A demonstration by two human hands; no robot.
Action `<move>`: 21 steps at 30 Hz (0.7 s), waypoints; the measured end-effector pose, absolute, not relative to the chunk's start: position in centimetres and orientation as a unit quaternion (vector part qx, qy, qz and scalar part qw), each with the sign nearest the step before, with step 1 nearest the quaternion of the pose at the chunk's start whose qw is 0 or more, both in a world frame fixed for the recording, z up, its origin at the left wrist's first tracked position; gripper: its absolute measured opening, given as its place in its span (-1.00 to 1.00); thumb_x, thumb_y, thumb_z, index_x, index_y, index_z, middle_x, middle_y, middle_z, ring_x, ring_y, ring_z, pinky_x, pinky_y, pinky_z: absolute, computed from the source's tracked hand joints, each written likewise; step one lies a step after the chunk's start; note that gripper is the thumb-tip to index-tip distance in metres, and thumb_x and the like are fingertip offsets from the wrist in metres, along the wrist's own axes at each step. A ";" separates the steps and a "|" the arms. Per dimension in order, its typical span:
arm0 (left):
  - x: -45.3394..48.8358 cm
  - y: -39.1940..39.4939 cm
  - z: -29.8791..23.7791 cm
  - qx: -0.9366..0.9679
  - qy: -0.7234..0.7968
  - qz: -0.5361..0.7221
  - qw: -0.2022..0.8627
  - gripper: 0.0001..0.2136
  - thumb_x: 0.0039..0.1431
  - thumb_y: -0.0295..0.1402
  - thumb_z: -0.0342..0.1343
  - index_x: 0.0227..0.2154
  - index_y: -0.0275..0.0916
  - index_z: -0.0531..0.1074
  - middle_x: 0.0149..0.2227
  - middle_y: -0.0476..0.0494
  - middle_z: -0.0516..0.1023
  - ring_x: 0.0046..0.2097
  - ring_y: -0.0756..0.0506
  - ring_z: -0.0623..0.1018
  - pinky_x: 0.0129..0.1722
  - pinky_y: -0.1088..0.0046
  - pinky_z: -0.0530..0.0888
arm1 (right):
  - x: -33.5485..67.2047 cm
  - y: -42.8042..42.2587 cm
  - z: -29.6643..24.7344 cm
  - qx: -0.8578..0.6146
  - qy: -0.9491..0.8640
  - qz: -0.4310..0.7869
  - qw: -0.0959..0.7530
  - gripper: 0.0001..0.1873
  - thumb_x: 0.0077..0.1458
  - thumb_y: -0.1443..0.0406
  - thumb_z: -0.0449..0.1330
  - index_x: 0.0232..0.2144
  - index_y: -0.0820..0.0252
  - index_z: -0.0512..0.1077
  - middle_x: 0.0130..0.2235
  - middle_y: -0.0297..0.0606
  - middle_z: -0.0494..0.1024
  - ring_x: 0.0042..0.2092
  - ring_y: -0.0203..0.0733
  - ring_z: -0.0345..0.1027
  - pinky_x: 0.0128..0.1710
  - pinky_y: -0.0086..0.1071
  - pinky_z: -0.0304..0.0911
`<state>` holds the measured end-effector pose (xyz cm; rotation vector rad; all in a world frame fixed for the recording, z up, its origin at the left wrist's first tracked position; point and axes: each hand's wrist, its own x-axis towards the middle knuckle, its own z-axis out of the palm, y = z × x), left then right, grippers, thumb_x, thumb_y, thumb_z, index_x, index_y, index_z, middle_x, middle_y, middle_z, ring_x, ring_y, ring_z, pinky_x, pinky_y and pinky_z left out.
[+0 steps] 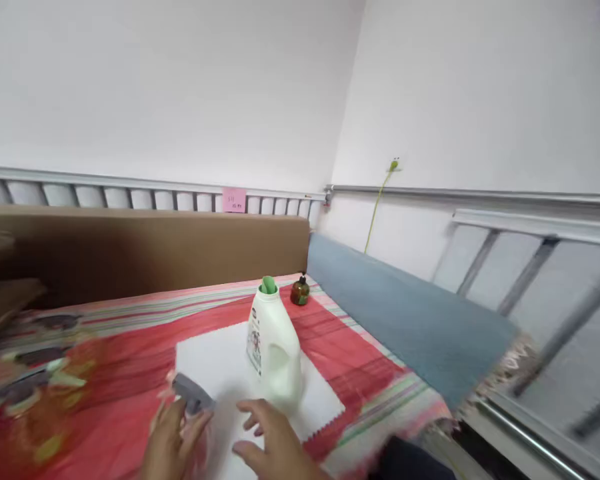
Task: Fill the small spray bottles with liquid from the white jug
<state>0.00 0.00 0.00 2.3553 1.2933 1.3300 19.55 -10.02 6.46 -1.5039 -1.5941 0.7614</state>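
At the lower middle, my left hand (169, 437) is closed around the neck of a spray bottle (193, 393) with a grey trigger head. Its body is mostly hidden by the fingers and looks clear or pinkish. To the right, my right hand (280, 443) is held with curved fingers apart and nothing between them. Just beyond it, a pale green-white detergent jug (277, 353) with a side handle stands upright on a white sheet (205, 353). Green shows at the jug's open mouth.
A small brown pump bottle (300, 292) stands behind the jug on the red striped cloth (145, 340). Several blurred spray bottles (35, 400) are at the left. A brown cardboard panel (155, 250) bounds the back, a blue-grey one (400, 310) the right.
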 end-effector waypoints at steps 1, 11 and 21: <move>0.0 -0.1 -0.2 0.783 0.431 0.441 0.083 -0.66 0.05 -0.05 0.04 -0.32 -0.23 0.44 -0.35 -0.18 0.57 -0.29 -0.19 0.53 -0.24 0.22 0.44 | 18.8 -9.4 6.8 -0.601 -0.614 0.301 0.414 -0.41 -0.20 0.42 0.24 -0.02 0.17 0.32 -0.18 -0.22 0.45 -0.17 -0.16 0.33 -0.14 -0.32 0.21; 1.2 -0.8 -2.0 0.770 0.366 0.502 0.142 -0.72 0.06 -0.13 0.05 -0.23 -0.16 0.42 -0.23 -0.18 0.57 -0.17 -0.19 0.54 -0.16 0.22 0.48 | 13.4 -5.6 10.9 -0.587 -0.685 0.217 0.374 -0.84 -0.11 0.32 0.26 -0.37 0.09 0.49 -0.37 -0.39 0.47 -0.23 -0.25 0.32 -0.19 -0.45 0.14; 1.3 -0.9 -0.2 0.738 0.389 0.488 0.259 -0.70 0.05 -0.14 0.05 -0.26 -0.24 0.44 -0.26 -0.24 0.56 -0.20 -0.21 0.52 -0.20 0.24 0.47 | 14.5 -4.4 10.2 -0.625 -0.696 0.198 0.293 -0.80 -0.24 0.29 0.33 -0.48 0.17 0.42 -0.43 -0.40 0.36 -0.37 -0.27 0.27 -0.41 -0.47 0.10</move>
